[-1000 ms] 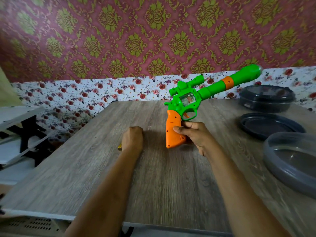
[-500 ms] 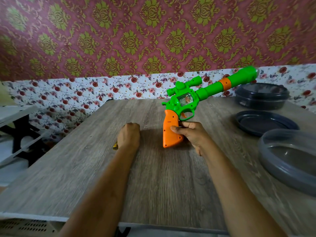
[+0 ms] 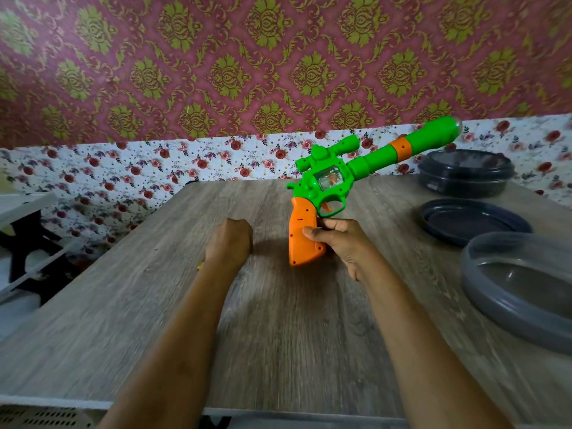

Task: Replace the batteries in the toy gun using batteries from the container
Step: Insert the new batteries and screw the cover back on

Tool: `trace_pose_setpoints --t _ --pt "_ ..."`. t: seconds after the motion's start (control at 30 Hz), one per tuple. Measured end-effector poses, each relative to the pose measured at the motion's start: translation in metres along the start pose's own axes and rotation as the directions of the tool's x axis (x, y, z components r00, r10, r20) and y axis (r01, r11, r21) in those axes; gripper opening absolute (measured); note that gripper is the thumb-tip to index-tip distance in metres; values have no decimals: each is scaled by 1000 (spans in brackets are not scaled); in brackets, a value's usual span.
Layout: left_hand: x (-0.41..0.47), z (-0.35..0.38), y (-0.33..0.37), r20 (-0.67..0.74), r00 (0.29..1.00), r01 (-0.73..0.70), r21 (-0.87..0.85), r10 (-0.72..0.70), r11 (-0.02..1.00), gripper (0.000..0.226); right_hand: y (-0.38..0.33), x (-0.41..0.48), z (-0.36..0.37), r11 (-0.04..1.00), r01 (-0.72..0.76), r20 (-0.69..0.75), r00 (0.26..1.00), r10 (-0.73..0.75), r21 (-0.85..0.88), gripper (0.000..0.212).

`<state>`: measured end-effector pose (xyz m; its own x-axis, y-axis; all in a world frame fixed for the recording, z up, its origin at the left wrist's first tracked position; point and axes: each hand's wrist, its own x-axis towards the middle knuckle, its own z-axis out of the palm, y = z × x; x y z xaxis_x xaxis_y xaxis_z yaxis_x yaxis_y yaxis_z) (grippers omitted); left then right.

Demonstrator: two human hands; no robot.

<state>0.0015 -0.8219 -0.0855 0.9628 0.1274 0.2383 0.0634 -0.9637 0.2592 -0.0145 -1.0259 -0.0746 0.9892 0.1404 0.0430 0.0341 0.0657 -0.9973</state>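
Holding the gun [image 3: 328,187] upright in the head view: our right hand [image 3: 340,243] wraps the orange grip with the thumb across its side. The butt rests on the surface [image 3: 278,335] and the barrel tilts up and right.

Left hand [image 3: 229,243] sits knuckles-up just left of the gun, fingers curled under. A yellow tip [image 3: 200,267] pokes out by the wrist; we cannot tell what it is or whether the hand holds it.

Lidded dark tub [image 3: 464,171] is far right, with a dark dish [image 3: 473,221] and a grey lid [image 3: 520,289] nearer us. No batteries in sight.

Risks, as we judge them:
- The grip is held low with a long barrel above it, so the gun may twist or tip once we push on the cover.
- Small holes in the grip suggest screws, so a slipping tool could strip one or jab the right thumb.
- Loose screws or cells could roll off the surface.
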Motion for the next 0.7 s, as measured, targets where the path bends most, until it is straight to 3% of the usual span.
trace_pose_setpoints --t 0.13,0.2,0.23,0.3,0.37,0.47,0.7 --pt "-11 0 8 -101 995 -17 67 24 998 13 1 -3 1 1000 -4 -12 1000 4 -26 42" --pt "-15 -6 7 -165 986 -23 -151 -2 988 9 1 -4 -1 1000 -4 -15 1000 4 -26 41" --pt "-17 -11 9 -168 985 -29 -322 -27 946 13 1 -5 -1 1000 -4 -19 1000 4 -21 40" --pt "-25 -23 17 -93 995 -47 -659 -20 751 21 2 -4 -2 999 -11 -41 999 10 -37 39" --pt "-34 -32 28 0 997 -45 -836 81 547 28 4 0 -1 999 -26 -63 998 23 -45 38" --pt "-40 -34 38 62 986 -25 -859 153 511 33 5 2 1 998 -52 -72 996 49 -45 37" --pt "-39 -31 39 121 983 45 -885 135 464 33 4 1 2 995 -96 -54 994 94 -39 38"
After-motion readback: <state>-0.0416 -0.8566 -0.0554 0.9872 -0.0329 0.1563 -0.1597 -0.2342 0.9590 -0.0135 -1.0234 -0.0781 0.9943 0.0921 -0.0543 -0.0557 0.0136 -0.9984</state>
